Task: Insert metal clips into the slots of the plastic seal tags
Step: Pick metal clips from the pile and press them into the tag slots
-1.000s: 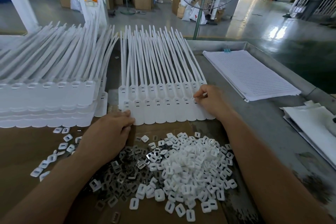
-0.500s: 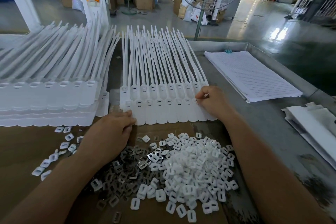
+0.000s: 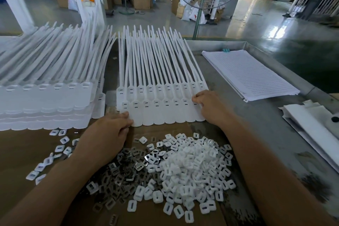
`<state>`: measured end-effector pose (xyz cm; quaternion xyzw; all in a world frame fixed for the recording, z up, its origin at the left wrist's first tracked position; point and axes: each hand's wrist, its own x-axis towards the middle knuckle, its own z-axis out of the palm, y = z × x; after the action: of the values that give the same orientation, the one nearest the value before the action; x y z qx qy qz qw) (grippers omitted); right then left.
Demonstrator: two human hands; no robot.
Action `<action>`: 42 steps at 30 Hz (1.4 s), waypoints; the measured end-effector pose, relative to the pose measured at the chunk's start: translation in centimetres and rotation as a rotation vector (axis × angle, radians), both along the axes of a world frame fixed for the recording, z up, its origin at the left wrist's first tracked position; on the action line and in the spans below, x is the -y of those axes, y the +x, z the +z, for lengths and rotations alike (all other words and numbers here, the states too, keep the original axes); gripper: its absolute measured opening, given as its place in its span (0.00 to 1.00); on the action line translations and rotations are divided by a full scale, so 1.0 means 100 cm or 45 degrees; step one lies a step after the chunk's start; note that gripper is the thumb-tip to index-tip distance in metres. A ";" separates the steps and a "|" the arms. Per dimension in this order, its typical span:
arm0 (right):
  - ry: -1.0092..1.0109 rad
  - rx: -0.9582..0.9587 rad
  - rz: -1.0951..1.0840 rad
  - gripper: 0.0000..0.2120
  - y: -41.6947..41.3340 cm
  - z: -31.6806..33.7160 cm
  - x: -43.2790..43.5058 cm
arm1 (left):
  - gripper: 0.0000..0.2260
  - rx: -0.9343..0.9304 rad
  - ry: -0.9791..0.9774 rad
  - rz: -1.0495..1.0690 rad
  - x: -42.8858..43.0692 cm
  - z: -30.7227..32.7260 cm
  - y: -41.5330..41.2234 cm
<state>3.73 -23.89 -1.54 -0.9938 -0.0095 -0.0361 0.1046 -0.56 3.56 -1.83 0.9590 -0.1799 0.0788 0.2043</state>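
Note:
A row of white plastic seal tags (image 3: 159,113) lies flat before me, straps pointing away, each with a small slot near its head. My right hand (image 3: 207,104) sits at the row's right end. Its fingers are curled and the tips pinch down at the slot of the rightmost tag; the clip under them is hidden. My left hand (image 3: 108,134) holds the front left corner of the row between curled fingers and thumb. A heap of dark metal clips (image 3: 124,170) lies just in front of that hand.
A pile of white plastic caps (image 3: 192,167) sits beside the clips on brown cardboard (image 3: 18,152). A tall stack of seal tags (image 3: 45,101) fills the left. Lined paper sheets (image 3: 247,75) and white folded sheets (image 3: 311,126) lie to the right, inside the metal table rim (image 3: 216,43).
A small pale piece showed between my right fingertips a second ago; the fingers have since closed down over the slot and hide it. My left hand has stayed put.

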 end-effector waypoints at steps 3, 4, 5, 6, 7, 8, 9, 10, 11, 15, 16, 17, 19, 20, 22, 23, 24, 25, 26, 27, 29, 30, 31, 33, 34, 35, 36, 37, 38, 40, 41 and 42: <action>-0.033 0.012 0.007 0.20 -0.002 0.001 0.000 | 0.13 -0.011 -0.009 0.007 0.000 0.001 -0.001; -0.014 0.019 0.004 0.19 -0.003 0.001 0.000 | 0.14 -0.013 -0.008 0.005 0.001 0.001 -0.001; 0.046 0.040 -0.006 0.18 -0.004 0.001 0.001 | 0.14 -0.014 -0.007 0.003 0.001 0.001 -0.001; 0.152 0.071 -0.032 0.17 -0.006 0.001 0.001 | 0.14 -0.015 -0.007 0.000 0.000 0.001 -0.001; 0.275 0.105 -0.071 0.16 -0.008 0.002 0.001 | 0.13 -0.013 -0.008 -0.003 0.000 0.001 -0.001; 0.388 0.132 -0.110 0.15 -0.010 0.003 0.001 | 0.13 -0.010 -0.009 -0.006 0.000 0.001 -0.002; 0.465 0.152 -0.139 0.15 -0.011 0.004 0.002 | 0.13 -0.008 -0.012 -0.010 0.000 0.000 -0.001; 0.496 0.166 -0.153 0.14 -0.012 0.005 0.003 | 0.13 -0.007 -0.014 -0.011 0.000 0.000 -0.001; 0.507 0.174 -0.160 0.13 -0.011 0.006 0.005 | 0.13 -0.007 -0.014 -0.012 0.000 0.000 -0.001; 0.550 0.185 -0.167 0.09 -0.012 0.015 0.007 | 0.13 -0.001 -0.018 -0.011 -0.001 -0.001 0.000; 0.574 0.172 -0.144 0.08 -0.013 0.018 0.008 | 0.13 -0.002 -0.015 -0.013 -0.001 -0.001 0.000; 0.613 0.127 -0.107 0.06 -0.016 0.022 0.008 | 0.13 -0.003 -0.012 -0.014 -0.001 -0.001 0.000; 0.674 -0.068 -0.012 0.05 -0.024 0.032 0.009 | 0.13 -0.005 -0.012 -0.015 -0.002 -0.001 0.000; 0.642 -0.185 0.037 0.06 -0.029 0.036 0.008 | 0.13 -0.007 -0.015 -0.012 -0.002 -0.002 0.000; 0.504 -0.365 0.127 0.07 -0.034 0.042 0.005 | 0.13 -0.012 -0.017 -0.006 -0.002 -0.001 0.000; 0.453 -0.431 0.164 0.07 -0.036 0.044 0.004 | 0.13 -0.012 -0.015 -0.001 -0.002 -0.001 0.000; 0.422 -0.487 0.192 0.07 -0.037 0.045 0.002 | 0.13 -0.012 -0.013 0.003 -0.002 -0.001 0.000; 0.406 -0.536 0.213 0.07 -0.038 0.046 0.000 | 0.13 -0.014 -0.012 0.007 -0.002 -0.001 0.000; 0.393 -0.579 0.228 0.08 -0.038 0.046 -0.001 | 0.13 -0.016 -0.010 0.009 -0.002 -0.001 0.000; 0.379 -0.610 0.236 0.08 -0.038 0.045 -0.003 | 0.14 -0.019 -0.007 0.009 -0.001 -0.001 0.000; 0.341 -0.631 0.249 0.08 -0.037 0.043 -0.007 | 0.14 -0.022 -0.001 0.012 -0.001 -0.001 0.000; 0.313 -0.629 0.263 0.08 -0.037 0.042 -0.009 | 0.13 -0.022 -0.002 0.014 -0.001 -0.001 0.000; 0.287 -0.628 0.277 0.09 -0.037 0.042 -0.011 | 0.13 -0.022 -0.005 0.016 -0.002 -0.001 0.000; 0.254 -0.634 0.292 0.09 -0.037 0.041 -0.013 | 0.13 -0.022 -0.007 0.016 -0.002 -0.001 0.000; 0.241 -0.644 0.299 0.09 -0.037 0.042 -0.013 | 0.13 -0.025 -0.005 0.017 -0.002 -0.001 -0.001; 0.229 -0.657 0.308 0.09 -0.038 0.042 -0.014 | 0.13 -0.029 -0.004 0.019 -0.002 -0.001 -0.001; 0.219 -0.670 0.315 0.08 -0.039 0.042 -0.013 | 0.13 -0.030 -0.004 0.021 -0.002 -0.001 -0.001; 0.213 -0.678 0.320 0.07 -0.039 0.043 -0.013 | 0.13 -0.029 -0.002 0.022 -0.002 -0.001 -0.001; 0.212 -0.677 0.320 0.07 -0.039 0.043 -0.012 | 0.13 -0.027 -0.001 0.021 -0.002 -0.001 -0.001; 0.258 -0.647 0.295 0.07 -0.039 0.042 -0.009 | 0.13 -0.029 0.002 0.020 -0.002 -0.001 -0.001; 0.318 -0.624 0.271 0.07 -0.038 0.041 -0.007 | 0.13 -0.032 0.004 0.021 -0.002 -0.001 -0.001; 0.395 -0.591 0.246 0.07 -0.038 0.040 -0.005 | 0.13 -0.034 0.006 0.022 -0.002 -0.001 -0.001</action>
<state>-0.05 -23.41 2.46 -0.9421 -0.0744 0.2013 0.2576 -0.62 3.72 -1.90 0.9619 -0.1691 0.0672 0.2039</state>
